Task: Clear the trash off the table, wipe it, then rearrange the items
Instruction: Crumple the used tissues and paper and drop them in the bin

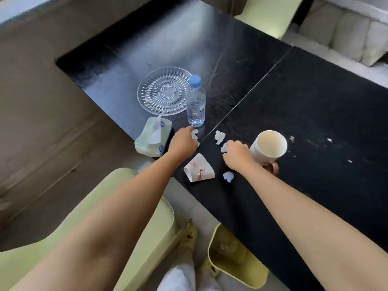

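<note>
On the black table [304,106] lie crumpled white tissue scraps. My left hand [182,141] closes its fingers on one scrap [195,134] just below the water bottle [196,102]. My right hand [236,154] pinches another scrap [224,147] beside the white mug [270,144]. A loose scrap [219,137] lies between the hands and another [228,177] under my right wrist. A folded paper wrapper [199,170] lies near the table's front edge. Small crumbs [329,140] dot the right part of the table.
A clear glass plate [162,90] sits behind the bottle. A green tissue pack [153,138] lies at the table's left edge. A yellow bin [235,257] stands on the floor below the table, beside a green chair [147,206]. Another chair [270,13] stands at the far side.
</note>
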Available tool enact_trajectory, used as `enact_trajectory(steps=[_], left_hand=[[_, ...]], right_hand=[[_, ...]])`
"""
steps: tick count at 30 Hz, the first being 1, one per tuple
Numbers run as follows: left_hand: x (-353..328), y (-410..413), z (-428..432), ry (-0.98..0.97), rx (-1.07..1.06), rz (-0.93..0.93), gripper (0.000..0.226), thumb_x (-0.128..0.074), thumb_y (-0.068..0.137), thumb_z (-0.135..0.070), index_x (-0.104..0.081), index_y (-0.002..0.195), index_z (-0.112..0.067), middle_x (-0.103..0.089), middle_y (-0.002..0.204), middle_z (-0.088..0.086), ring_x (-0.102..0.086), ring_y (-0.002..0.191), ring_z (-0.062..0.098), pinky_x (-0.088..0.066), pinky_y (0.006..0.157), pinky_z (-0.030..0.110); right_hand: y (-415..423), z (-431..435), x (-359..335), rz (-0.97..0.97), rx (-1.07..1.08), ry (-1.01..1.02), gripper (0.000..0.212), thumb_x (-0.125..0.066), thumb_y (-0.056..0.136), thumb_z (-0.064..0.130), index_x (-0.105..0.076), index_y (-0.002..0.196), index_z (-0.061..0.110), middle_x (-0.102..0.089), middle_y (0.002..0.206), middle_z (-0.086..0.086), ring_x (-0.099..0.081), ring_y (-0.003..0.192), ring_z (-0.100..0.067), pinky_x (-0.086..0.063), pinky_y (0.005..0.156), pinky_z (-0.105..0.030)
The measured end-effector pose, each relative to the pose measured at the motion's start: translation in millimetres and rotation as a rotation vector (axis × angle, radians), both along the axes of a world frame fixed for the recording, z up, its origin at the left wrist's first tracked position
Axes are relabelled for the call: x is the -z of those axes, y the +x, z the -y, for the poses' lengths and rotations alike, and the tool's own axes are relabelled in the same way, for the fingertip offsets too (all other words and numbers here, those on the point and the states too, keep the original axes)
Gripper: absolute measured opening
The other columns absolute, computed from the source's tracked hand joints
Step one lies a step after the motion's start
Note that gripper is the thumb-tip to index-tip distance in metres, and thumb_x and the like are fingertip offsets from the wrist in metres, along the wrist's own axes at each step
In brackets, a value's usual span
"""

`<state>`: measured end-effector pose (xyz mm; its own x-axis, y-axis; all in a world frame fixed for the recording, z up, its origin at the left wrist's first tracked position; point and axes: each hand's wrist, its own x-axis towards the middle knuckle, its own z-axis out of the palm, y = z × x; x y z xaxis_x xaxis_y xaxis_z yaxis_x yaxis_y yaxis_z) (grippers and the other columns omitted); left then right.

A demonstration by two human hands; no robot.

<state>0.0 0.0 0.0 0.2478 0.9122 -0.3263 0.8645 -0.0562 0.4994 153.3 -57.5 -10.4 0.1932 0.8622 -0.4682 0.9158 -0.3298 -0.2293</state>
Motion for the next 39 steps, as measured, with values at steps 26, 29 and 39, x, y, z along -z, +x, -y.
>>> enact_trajectory(steps=[26,29,39], left_hand=[[75,-7,-28,-0.108,-0.152,0.108,0.029,-0.051,0.088,-0.008,-0.068,0.111,-0.012,-0.060,0.111,0.009,-0.056,0.104,0.025,-0.034,0.075,0.024],[71,-7,-26,-0.131,-0.221,0.212,0.026,-0.055,0.086,-0.012,-0.070,0.108,-0.012,-0.066,0.107,0.008,-0.059,0.101,0.022,-0.037,0.076,0.023],[42,19,-17,-0.076,-0.197,0.466,0.016,-0.058,0.087,-0.017,-0.073,0.092,-0.016,-0.062,0.087,0.006,-0.056,0.085,0.019,-0.047,0.084,0.038]], right_hand=[[-4,-59,67,0.025,0.112,0.212,0.024,-0.055,0.091,0.011,-0.054,0.115,0.006,-0.053,0.116,-0.012,-0.050,0.106,-0.028,-0.037,0.070,-0.031],[-2,-57,65,-0.082,0.206,0.249,0.020,-0.053,0.091,0.008,-0.058,0.110,0.004,-0.056,0.110,-0.014,-0.056,0.099,-0.030,-0.036,0.068,-0.030],[-6,-49,20,-0.730,0.480,0.206,0.026,-0.055,0.090,0.024,-0.066,0.111,0.015,-0.068,0.101,-0.003,-0.064,0.098,-0.019,-0.054,0.085,-0.032]])
